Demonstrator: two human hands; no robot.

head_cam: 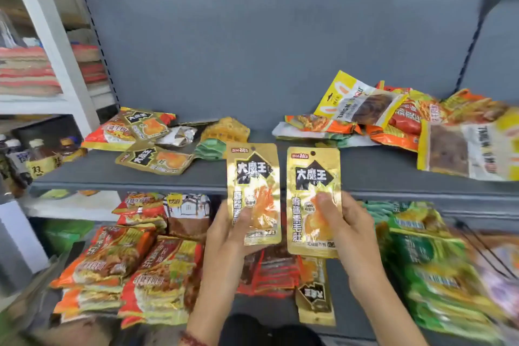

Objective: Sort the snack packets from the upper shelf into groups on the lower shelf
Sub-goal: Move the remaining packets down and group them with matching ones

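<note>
Both hands sit closest to me: my left hand (224,236) grips the left gold packet (254,177) by its lower half, my right hand (351,230) grips the right gold packet (313,177) likewise, both upright just above the flat gold packet (316,295) on the lower shelf (348,323). I would lower the pair straight onto that flat gold packet (same print, so same group), squaring the edges and keeping off the red packets (269,272) just left of it.
</note>
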